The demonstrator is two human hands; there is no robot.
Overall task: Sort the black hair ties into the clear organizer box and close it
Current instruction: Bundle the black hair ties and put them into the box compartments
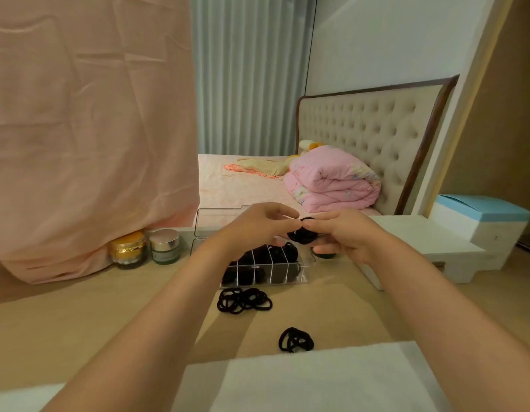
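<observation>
Head | L grip [258, 228], R grip [342, 233] pinch black hair ties [302, 235] | bunched, prob several

A home bedroom: bed [243, 185] with tufted headboard [364, 135], folded quilt [332, 179]

Left hand [258, 226] and right hand [345, 234] met fingertip to fingertip, raised ahead of the body.
The bare left forearm [157, 316] and bare right forearm [430, 307] reached forward and converged. Each hand pinched, thumb against forefinger, the same small bunch of black elastic hair ties [302, 234]. The right hand's other fingers curled beneath the bunch, and the left hand's other fingers were loosely bent.
</observation>
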